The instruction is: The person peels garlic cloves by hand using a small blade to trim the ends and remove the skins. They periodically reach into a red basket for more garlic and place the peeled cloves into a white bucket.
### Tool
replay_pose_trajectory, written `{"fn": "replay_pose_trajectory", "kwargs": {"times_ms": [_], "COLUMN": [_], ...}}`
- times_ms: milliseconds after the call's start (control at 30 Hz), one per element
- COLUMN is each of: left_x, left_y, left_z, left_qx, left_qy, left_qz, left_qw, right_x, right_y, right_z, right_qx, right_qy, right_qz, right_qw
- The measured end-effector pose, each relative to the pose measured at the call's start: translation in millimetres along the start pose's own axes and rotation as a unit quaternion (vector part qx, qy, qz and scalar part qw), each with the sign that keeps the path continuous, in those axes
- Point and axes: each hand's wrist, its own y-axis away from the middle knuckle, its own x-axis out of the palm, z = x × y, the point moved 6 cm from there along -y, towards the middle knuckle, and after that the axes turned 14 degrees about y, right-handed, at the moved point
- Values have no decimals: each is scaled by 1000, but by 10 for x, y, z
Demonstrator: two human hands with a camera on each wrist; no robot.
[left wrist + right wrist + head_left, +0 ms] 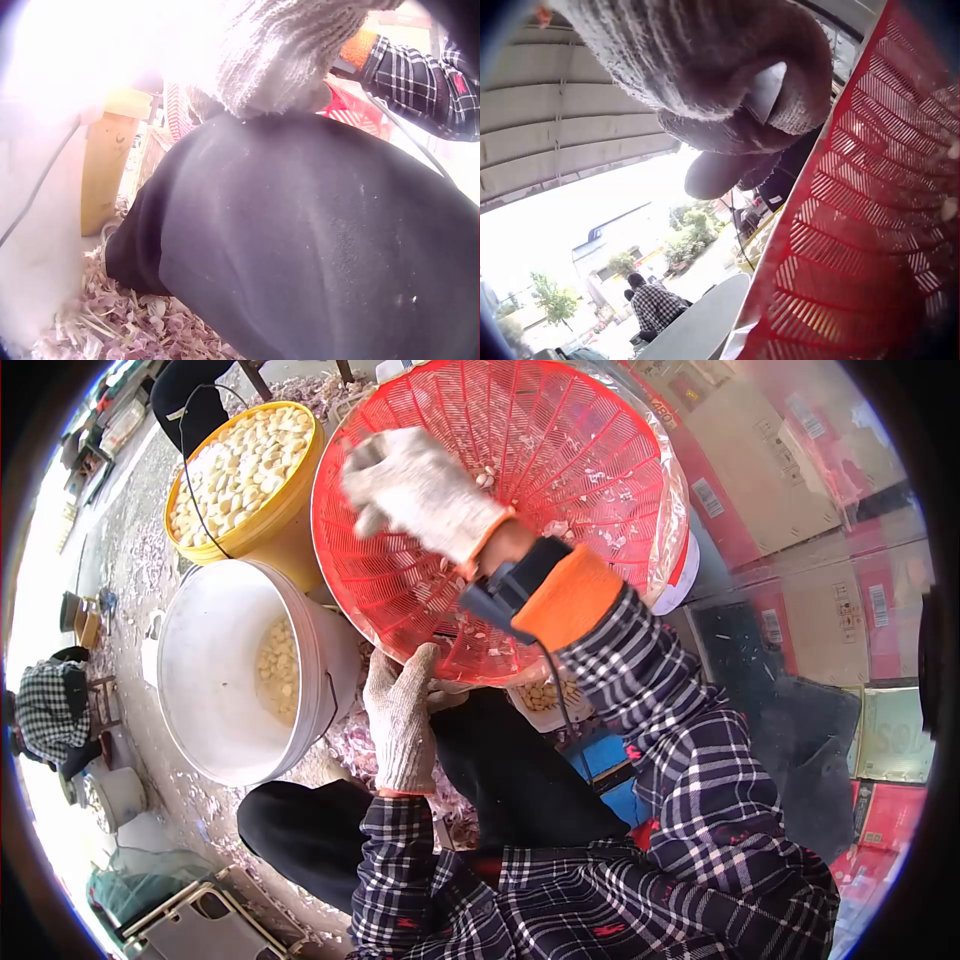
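A large red slatted plastic basket [560,450] stands tilted before the person, with loose cloves and papery skins inside. The gloved right hand [425,490] hangs over its left side, blurred, fingers curled. In the right wrist view a small shiny blade [766,91] pokes out between the curled fingers of that hand [705,67]. At the basket's near rim, the gloved left hand [400,720] has its thumb over the edge and its fingers against the outside, holding the rim. In the left wrist view the left glove [277,60] is just above the dark-trousered knee [300,225].
Left of the basket stand a white bucket [200,660] with peeled cloves low inside and a yellow bucket [290,530] heaped with cloves. A smaller container of cloves [545,698] is under the basket. Skins litter the floor [127,322]; cardboard [760,500] lies at right.
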Motion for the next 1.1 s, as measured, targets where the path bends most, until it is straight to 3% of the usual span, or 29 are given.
{"fn": "replay_pose_trajectory", "kwargs": {"times_ms": [33,100,133,167,233,300,400,433,467,500,600,667,700,767,900,1033,1100], "left_x": [15,47,72,77,17,-17,38,47,32,43,72,93,107,120,142,187,227], "left_y": [-1,16,26,33,-10,-36,-8,5,-19,-29,-13,2,9,22,10,27,63], "left_z": [-10,-21,-33,-33,41,50,6,1,12,16,8,-11,-32,-26,10,-8,-23], "left_qx": [0,4,8,12,26,57,44,33,30,31,31,36,38,4,15,25,4], "left_qy": [-8,-9,-22,-35,-31,-72,-74,-62,-61,-58,-63,-54,-54,-25,-27,-44,-49], "left_qz": [5,7,3,-1,7,7,-3,-13,-5,-5,-15,-12,-12,-17,-12,-21,-34], "left_qw": [1000,1000,1000,999,999,996,996,997,998,998,997,998,998,1000,999,999,998], "right_x": [-300,-666,-806,-874,-676,-432,-181,-131,-56,-87,-140,-350,-558,-804,-1036,-790,-604], "right_y": [-179,-519,-513,-562,-530,-529,-332,-269,-292,-359,-384,-508,-498,-355,-581,-615,-613], "right_z": [-152,-597,-777,-1025,-1124,-1079,-928,-912,-1032,-1001,-1189,-1201,-1149,-740,-1099,-1009,-901], "right_qx": [-16,-45,115,143,114,6,38,66,45,55,113,28,78,145,80,56,-24], "right_qy": [297,431,415,447,475,646,691,712,760,652,625,537,425,397,478,491,562], "right_qz": [39,75,19,-7,69,-27,26,69,119,67,89,-61,-112,-147,-208,-149,-99], "right_qw": [954,898,902,883,870,763,722,696,638,753,767,841,895,894,850,856,821]}}
